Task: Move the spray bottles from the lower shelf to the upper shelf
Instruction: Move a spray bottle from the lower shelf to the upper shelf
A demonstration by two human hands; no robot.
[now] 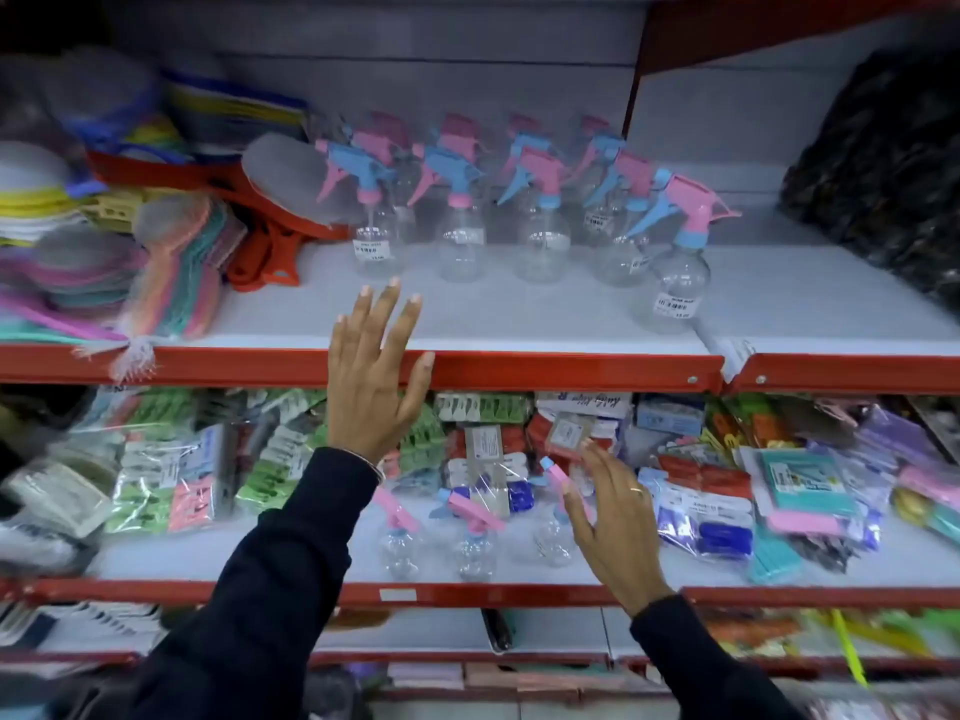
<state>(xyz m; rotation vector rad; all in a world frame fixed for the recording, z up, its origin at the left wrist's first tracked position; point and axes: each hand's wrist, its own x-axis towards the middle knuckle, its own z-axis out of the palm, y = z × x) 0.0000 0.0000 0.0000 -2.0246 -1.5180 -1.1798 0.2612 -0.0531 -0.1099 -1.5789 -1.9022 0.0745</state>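
Observation:
Several clear spray bottles (540,220) with pink and blue trigger heads stand in rows on the upper shelf (519,324). One more bottle (672,283) stands nearer the front, to their right. On the lower shelf (519,571) stand three small clear bottles (400,543) with pink triggers. My left hand (374,376) is raised, fingers spread, over the upper shelf's red front edge, holding nothing. My right hand (613,517) hovers open just right of the rightmost lower bottle (553,537), close to its pink trigger; whether it touches is unclear.
Brushes and red dustpans (270,252) crowd the upper shelf's left side, and a dark bag (883,174) fills its right end. Packets of clothes pegs and sponges (727,491) are piled behind and beside the lower bottles. More shelves lie below.

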